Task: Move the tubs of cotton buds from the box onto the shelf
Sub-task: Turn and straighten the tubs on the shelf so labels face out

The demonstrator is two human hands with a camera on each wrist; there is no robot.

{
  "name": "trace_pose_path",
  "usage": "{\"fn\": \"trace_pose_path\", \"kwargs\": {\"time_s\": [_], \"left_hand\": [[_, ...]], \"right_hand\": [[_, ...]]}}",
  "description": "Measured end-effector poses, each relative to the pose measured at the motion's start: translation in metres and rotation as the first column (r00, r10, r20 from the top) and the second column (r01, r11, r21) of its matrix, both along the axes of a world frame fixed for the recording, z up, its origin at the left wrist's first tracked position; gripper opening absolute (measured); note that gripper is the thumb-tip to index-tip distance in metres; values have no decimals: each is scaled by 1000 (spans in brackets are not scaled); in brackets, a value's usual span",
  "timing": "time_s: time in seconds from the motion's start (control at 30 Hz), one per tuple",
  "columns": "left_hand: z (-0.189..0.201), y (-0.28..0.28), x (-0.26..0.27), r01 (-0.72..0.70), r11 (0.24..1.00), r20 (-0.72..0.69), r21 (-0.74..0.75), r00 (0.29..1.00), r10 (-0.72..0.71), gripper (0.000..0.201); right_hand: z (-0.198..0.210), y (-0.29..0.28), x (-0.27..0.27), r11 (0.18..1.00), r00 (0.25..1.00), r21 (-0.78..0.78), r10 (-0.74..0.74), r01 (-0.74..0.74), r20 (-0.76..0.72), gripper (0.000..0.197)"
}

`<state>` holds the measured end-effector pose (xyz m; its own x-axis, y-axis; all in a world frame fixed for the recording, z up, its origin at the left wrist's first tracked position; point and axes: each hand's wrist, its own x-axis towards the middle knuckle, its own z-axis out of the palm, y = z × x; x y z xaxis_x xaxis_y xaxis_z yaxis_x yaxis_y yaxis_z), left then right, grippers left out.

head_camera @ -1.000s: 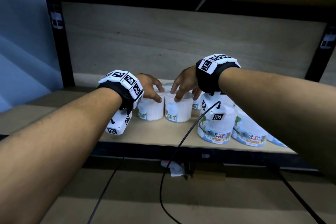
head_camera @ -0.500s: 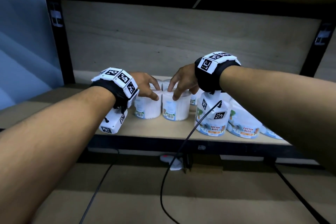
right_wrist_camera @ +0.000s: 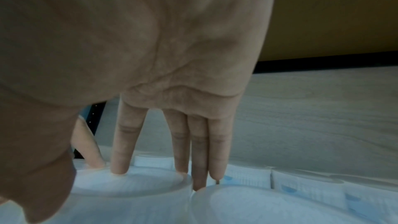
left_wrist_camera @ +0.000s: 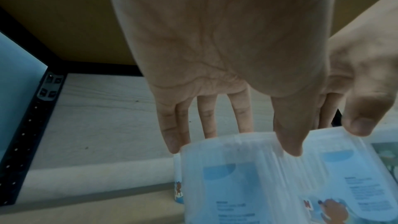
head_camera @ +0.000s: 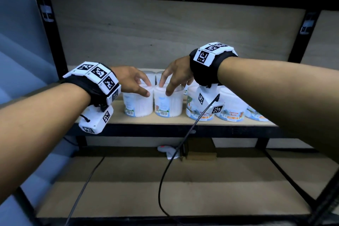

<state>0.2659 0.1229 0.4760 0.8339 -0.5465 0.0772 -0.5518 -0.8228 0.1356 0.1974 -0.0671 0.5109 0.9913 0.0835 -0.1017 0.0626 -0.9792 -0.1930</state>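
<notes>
Two hands, left (head_camera: 131,80) and right (head_camera: 177,73), fingers straight, fingertips atop two front tubs (head_camera: 167,102).

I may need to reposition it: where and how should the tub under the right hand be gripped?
Grip the tub from above, around its round lid rim, thumb in front and fingers behind. Its left neighbouring tub nearly touches it and another tub stands close on the right, so those flanks look too tight; top and front are open.
</notes>
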Motion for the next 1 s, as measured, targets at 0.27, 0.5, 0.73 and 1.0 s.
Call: {"fn": "trace_pose_path", "kwargs": {"time_s": [0.27, 0.5, 0.73, 1.0], "left_hand": [[2, 4, -22, 24, 999, -26, 30, 999, -24, 53], [0, 0, -27, -17, 1000, -4, 16, 1000, 18, 78], [19, 0, -28, -8, 990, -178, 141, 983, 33, 75], [20, 1, -18, 27, 997, -215, 69, 977, -11, 43]], "right_hand": [[-3, 1, -9, 998, 1000, -56, -14, 14, -2, 40], [-1, 1, -16, 994, 1000, -114, 1, -2, -7, 44], [2, 9, -11, 996, 1000, -84, -8, 9, 13, 42], [0, 5, -3, 1000, 1000, 3, 21, -21, -5, 32]]}}
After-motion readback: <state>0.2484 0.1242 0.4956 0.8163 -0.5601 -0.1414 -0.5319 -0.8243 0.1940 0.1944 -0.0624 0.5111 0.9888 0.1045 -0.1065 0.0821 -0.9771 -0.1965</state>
